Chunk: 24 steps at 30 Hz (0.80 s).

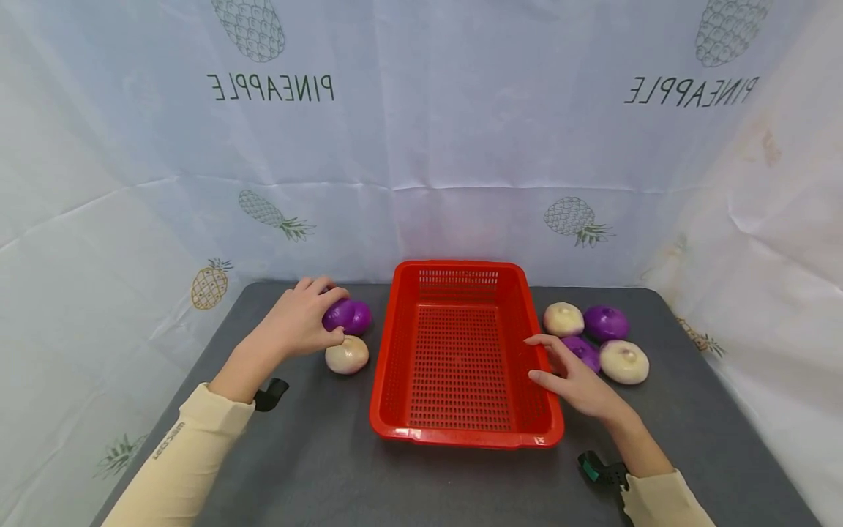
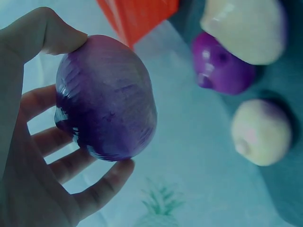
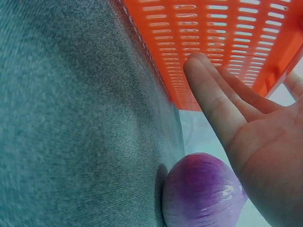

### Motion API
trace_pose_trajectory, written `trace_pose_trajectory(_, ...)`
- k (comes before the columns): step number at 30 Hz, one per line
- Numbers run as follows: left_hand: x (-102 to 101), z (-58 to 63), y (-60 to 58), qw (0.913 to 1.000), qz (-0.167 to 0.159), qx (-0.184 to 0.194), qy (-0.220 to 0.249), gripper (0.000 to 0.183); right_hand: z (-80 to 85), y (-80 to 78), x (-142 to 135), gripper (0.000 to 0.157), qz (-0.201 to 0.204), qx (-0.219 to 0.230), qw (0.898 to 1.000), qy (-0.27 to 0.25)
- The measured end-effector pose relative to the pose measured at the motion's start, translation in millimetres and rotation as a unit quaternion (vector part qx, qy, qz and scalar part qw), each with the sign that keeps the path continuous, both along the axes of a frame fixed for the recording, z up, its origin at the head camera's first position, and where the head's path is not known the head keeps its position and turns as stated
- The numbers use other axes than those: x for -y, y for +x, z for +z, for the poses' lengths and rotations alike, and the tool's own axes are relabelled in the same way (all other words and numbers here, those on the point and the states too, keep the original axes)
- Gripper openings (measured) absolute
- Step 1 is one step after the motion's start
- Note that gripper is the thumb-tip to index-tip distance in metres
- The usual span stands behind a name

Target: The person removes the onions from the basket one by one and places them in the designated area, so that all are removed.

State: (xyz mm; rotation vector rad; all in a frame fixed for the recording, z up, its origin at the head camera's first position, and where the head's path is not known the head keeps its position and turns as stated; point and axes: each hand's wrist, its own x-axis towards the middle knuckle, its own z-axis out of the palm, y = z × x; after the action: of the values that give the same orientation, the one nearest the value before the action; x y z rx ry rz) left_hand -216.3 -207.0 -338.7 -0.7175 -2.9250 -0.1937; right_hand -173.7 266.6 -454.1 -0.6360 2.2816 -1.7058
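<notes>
My left hand [image 1: 299, 318] grips a purple onion [image 2: 106, 99], thumb on one side and fingers curled round the other. Just beside it in the head view is another purple onion [image 1: 359, 318], with a whitish onion [image 1: 347, 356] nearer to me. My right hand [image 1: 573, 379] holds the right side wall of a red plastic basket [image 1: 546, 421]. Some of its digits reach over the rim, while others lie against the slotted outer wall in the right wrist view. A purple onion [image 3: 201, 194] lies below that hand.
Right of the basket sit two whitish onions, one far [image 1: 563, 320] and one near [image 1: 624, 362], and two purple ones, one far [image 1: 606, 323] and one partly behind my hand [image 1: 582, 353]. A pineapple-print curtain [image 1: 454, 139] hangs behind the grey table [image 1: 316, 468].
</notes>
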Motion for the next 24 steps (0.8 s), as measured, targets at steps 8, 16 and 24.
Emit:
trace_pose_trajectory(8,21.9,-24.1,2.1,0.9991,0.037,0.013,-0.017,0.053,-1.6,-0.9,0.8,0.051,-0.003,0.0,1.0,0.006)
trace_pose_trajectory(16,40.5,-49.9,6.4,0.9967,0.075,0.03,-0.012,0.052,-0.5,0.1,1.0,0.051,-0.005,0.005,1.0,0.008)
trace_pose_trajectory(24,51.9,-76.7,6.5,0.9937,0.106,0.037,-0.003,0.054,1.1,0.9,-1.3,0.053,-0.005,0.005,1.0,0.021)
